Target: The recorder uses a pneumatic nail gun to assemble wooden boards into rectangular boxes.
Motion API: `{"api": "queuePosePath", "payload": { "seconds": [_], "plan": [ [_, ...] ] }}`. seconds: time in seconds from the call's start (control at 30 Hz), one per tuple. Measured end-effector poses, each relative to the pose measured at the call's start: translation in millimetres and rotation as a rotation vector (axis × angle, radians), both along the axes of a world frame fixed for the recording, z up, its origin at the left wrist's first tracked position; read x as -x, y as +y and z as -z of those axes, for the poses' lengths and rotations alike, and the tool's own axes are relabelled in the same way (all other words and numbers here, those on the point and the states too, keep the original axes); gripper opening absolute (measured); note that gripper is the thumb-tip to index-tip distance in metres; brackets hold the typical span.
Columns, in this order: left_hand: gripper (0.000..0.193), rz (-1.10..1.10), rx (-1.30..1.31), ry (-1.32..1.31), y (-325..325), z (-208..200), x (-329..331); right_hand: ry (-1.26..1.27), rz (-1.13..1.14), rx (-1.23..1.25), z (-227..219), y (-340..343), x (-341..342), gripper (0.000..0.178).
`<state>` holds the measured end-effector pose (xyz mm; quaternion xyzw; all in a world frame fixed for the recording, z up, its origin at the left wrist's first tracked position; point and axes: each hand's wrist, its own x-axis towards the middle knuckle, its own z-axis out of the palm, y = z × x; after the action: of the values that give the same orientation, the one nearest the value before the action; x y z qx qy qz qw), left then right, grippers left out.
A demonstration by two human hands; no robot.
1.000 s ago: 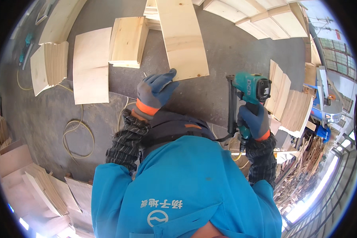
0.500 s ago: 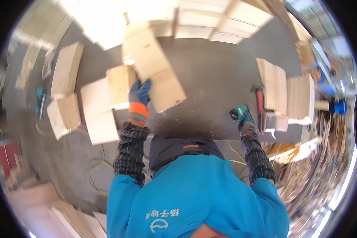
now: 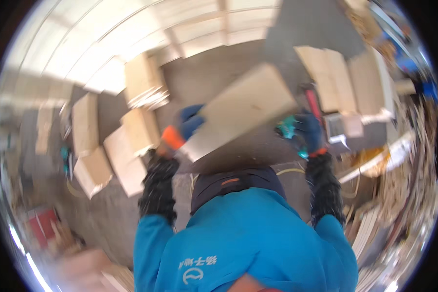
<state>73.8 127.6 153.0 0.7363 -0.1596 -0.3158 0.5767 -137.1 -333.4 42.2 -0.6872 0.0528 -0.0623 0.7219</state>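
Note:
My left hand (image 3: pixel 191 122), in a blue glove with an orange cuff, grips the left edge of a pale wooden board (image 3: pixel 248 104). The board is tilted and smeared by motion above the dark tabletop. My right hand (image 3: pixel 307 130), also gloved, is closed round a teal and black power tool (image 3: pixel 286 127), just beyond the board's right end; its kind cannot be made out. Just past that hand lies a red-handled tool (image 3: pixel 313 104), probably a hammer, its head blurred.
Stacks of pale boards (image 3: pixel 143 80) stand to the left, with more wood stacks (image 3: pixel 328 80) on the right. A cable (image 3: pixel 289 171) runs near the table's front edge. Scrap wood strips (image 3: pixel 399 170) are heaped at the far right. A red box (image 3: pixel 43 226) sits lower left.
My left hand has lifted the board off the stack at left and swung it rightward, turning it. My right hand still holds the teal tool. The view has turned somewhat.

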Motion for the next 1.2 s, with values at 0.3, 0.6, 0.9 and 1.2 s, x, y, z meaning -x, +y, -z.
{"api": "queuePosePath", "payload": {
  "seconds": [0.3, 0.6, 0.9, 1.2],
  "plan": [
    [0.043, 0.251, -0.513, -0.776, -56.9, -47.3, 1.8, 0.354, -0.024, -0.177, -66.8, 53.8, 2.1, 0.052],
    [0.121, -1.048, -0.984, -0.501, 191.0, 85.8, 0.9, 0.325, 0.141, -0.647, -56.0, 94.8, 6.4, 0.054],
    [0.105, -0.854, -0.793, -0.029, 259.8, 117.1, -14.7, 0.371, 0.133, -0.73, -60.1, 151.1, -13.5, 0.051],
    [0.04, -1.094, -0.211, -0.298, 241.3, 74.1, 29.2, 0.341, 0.234, -0.786, -57.7, 142.0, 3.2, 0.051]
  ]
}}
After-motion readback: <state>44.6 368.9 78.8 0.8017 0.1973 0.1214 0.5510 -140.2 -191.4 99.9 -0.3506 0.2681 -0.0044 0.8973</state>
